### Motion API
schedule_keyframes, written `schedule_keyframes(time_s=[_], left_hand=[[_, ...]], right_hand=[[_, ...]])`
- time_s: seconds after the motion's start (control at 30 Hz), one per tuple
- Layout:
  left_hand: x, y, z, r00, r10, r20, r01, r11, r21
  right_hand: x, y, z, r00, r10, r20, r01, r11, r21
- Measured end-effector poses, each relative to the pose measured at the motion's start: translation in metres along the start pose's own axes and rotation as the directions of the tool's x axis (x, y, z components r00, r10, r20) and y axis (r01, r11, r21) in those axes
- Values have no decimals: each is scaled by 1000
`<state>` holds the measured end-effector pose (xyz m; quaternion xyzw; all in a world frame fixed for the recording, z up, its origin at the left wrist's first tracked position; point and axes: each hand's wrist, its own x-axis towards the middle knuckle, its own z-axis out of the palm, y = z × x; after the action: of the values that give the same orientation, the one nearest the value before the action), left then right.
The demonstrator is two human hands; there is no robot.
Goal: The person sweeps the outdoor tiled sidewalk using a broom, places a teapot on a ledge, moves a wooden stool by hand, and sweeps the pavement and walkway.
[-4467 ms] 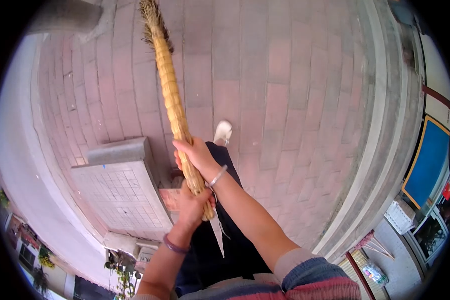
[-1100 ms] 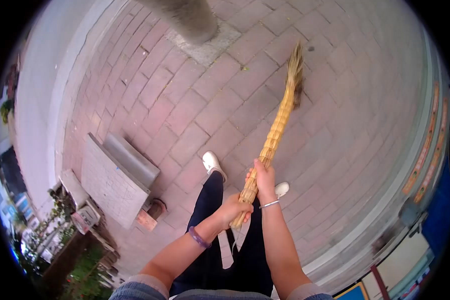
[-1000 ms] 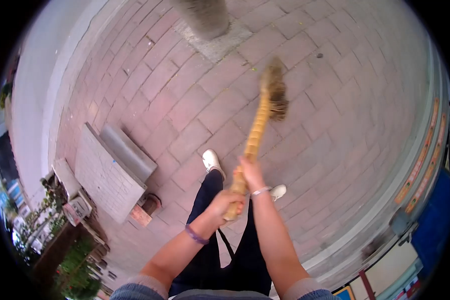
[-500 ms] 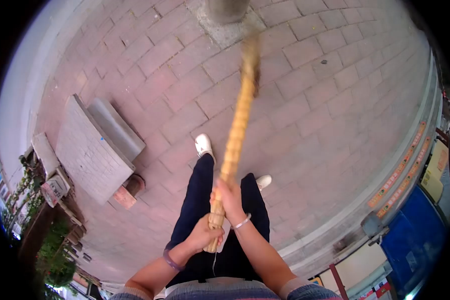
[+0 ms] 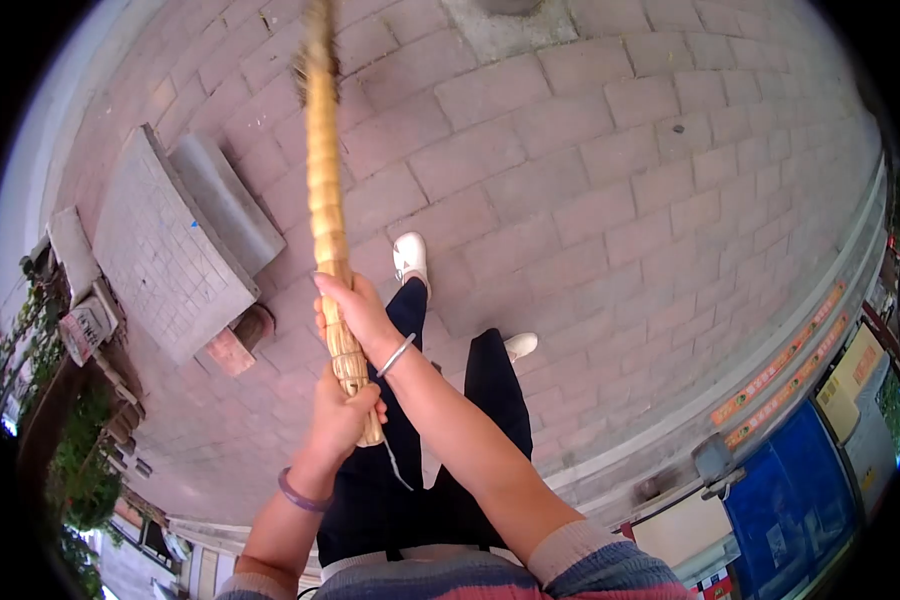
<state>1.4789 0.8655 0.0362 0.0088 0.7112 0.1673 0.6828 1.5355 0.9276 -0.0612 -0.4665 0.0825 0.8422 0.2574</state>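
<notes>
A long straw broom (image 5: 325, 190) with a bound, ridged yellow handle runs up the left-centre of the view. Its far end is blurred and cut off by the top edge. Around the butt end of the handle, my left hand (image 5: 338, 412) is closed, a purple bangle on its wrist. Higher up, my right hand (image 5: 360, 318) wraps the same handle, with a silver bangle on that wrist. A thin white cord (image 5: 395, 462) dangles from the butt.
Pinkish paving bricks (image 5: 530, 180) cover the ground. To the left stands a stone slab table (image 5: 170, 260) beside a grey curved block (image 5: 228, 205). Plants (image 5: 95, 480) grow at lower left. A concrete base (image 5: 520, 30) is at the top, and a blue panel (image 5: 790, 500) at lower right.
The broom and both hands have swung left, and its far end has moved from below the post over to the upper left. Both hands keep their hold. The view has shifted slightly.
</notes>
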Motion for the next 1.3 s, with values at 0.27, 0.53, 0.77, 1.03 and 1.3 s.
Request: schedule_keyframes(time_s=[0.27,0.53,0.77,1.03,1.3], left_hand=[[2,-5,-6,882,-245,403,258,966,23],[12,11,-16,975,-38,221,75,984,-162],[-1,56,71,998,47,36,-27,905,-424],[-19,99,190,995,46,84,70,238,-969],[111,106,152,992,65,-106,-102,-50,-993]], right_hand=[[-49,-2,-33,875,-81,-477,78,997,-26],[5,-31,5,981,79,-179,-109,980,-164],[7,-113,41,995,79,-61,-100,759,-643],[2,-175,1,634,669,-386,-622,146,-769],[134,-131,-21,500,692,-522,-585,-174,-792]])
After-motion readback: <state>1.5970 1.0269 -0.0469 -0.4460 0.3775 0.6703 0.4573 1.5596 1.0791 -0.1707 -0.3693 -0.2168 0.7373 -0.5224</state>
